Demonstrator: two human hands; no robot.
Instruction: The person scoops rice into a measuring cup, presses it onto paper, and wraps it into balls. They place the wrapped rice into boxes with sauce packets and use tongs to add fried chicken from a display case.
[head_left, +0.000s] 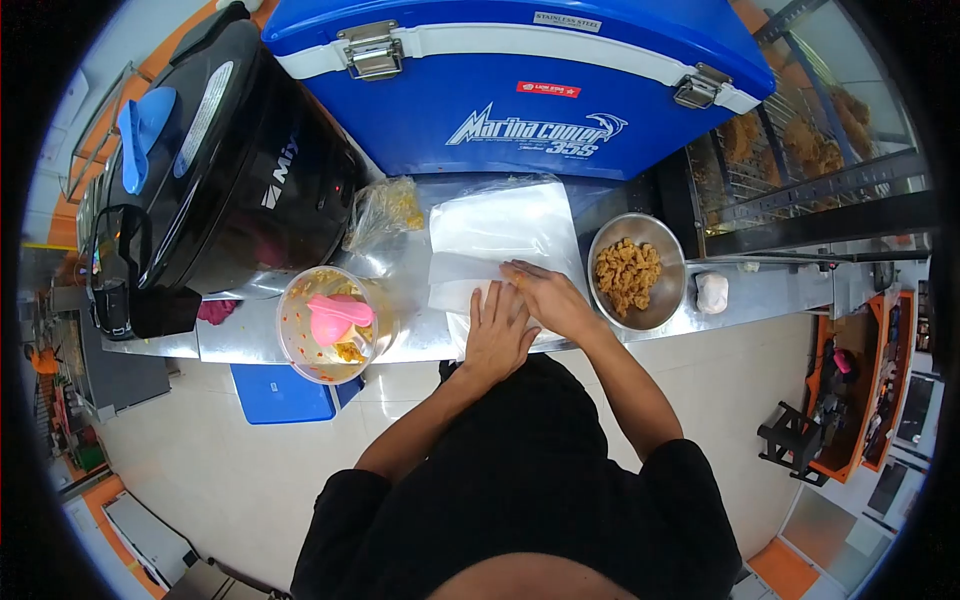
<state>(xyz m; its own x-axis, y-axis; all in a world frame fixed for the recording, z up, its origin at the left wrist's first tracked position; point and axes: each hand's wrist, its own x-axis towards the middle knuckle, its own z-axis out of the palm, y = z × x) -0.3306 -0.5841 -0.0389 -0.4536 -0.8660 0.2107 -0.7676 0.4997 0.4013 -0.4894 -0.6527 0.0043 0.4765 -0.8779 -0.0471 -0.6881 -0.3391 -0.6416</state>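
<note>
White sheets of wrapping paper [505,225] lie on the metal counter in front of me, with a fold across their near part. My left hand [496,335] presses on that folded part, its fingers stretched out and slightly apart. Just to its right, my right hand [548,300] reaches leftward across the paper, fingers extended and close to the left hand's fingertips. Both palms face down, so anything beneath them is hidden. A steel bowl [677,262] of brown fried pieces [628,276] stands right of the paper.
Left of the paper, a clear tub [292,335] holds a pink scoop [338,318] and yellow food. Behind it lies a plastic bag [385,212]. A blue cooler box [520,110] and a black rice cooker [250,170] line the back. A white wrapped bundle [711,292] sits far right.
</note>
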